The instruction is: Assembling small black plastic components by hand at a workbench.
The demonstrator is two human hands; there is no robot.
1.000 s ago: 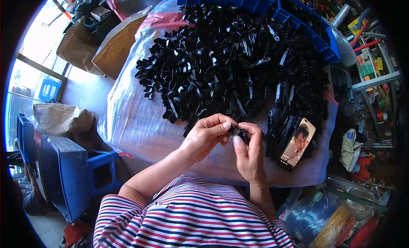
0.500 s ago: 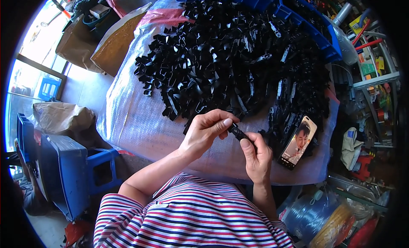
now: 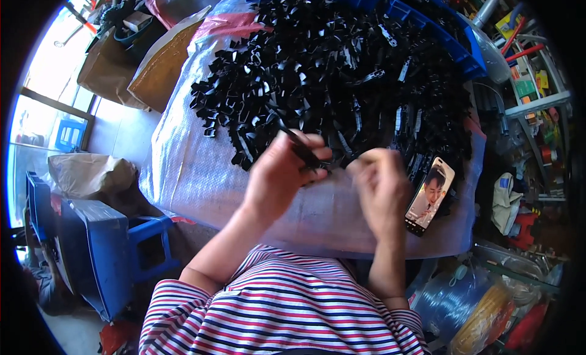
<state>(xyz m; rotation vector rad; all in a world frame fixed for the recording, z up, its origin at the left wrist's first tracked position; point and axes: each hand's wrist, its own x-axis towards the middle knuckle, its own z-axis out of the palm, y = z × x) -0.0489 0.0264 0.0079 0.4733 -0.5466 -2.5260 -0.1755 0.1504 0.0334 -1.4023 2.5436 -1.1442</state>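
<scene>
Covering the table, one white woven sheet (image 3: 201, 172) carries a heap of black plastic parts (image 3: 329, 74), too many to count. One phone (image 3: 430, 196) lies at the heap's right edge, just beside the right hand (image 3: 383, 193). The left hand (image 3: 281, 178) pinches one long black strip (image 3: 304, 152), which crosses its fingertips (image 3: 317, 154) and sticks out toward the heap. The right hand is blurred; it seems loosely curled and empty, though I cannot tell.

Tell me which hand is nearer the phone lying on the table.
Right. The right hand is just left of the phone, nearly touching its edge. The left hand, holding a black plastic part, is farther left, beyond the right hand.
</scene>
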